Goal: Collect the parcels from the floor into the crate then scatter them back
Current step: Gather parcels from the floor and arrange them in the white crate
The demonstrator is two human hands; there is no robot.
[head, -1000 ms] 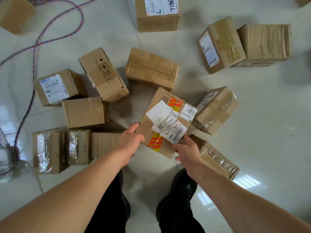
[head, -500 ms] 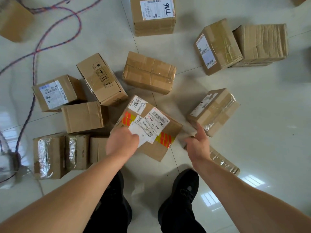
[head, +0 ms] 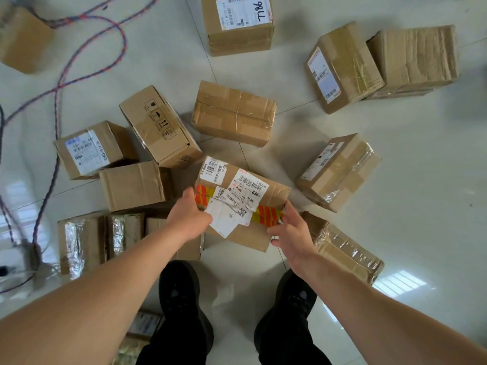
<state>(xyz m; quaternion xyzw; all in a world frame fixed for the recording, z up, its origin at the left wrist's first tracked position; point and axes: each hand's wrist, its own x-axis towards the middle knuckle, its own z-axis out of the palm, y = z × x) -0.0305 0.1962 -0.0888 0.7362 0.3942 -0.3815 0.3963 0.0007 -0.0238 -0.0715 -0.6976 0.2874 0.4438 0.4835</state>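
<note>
Nearest, the left hand (head: 189,219) covers the labelled parcel (head: 245,204) at its left edge; its fingers are hidden, so I cannot tell if they clasp. The right hand (head: 291,234) has loose, spread fingers (head: 286,214) touching the right edge. Beyond the fingertips, other parcels (head: 233,114) dot the floor (head: 421,180); no crate shows. Likely one parcel being handled, needing a firm two-sided hold or a clean release.

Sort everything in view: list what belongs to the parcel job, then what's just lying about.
Job:
brown cardboard parcel with orange-striped tape and white labels
left hand gripping its left corner
right hand at its right edge
other brown cardboard parcels scattered around it

Lying about:
twisted red-and-blue cable
person's black shoes
pale tiled floor
</note>
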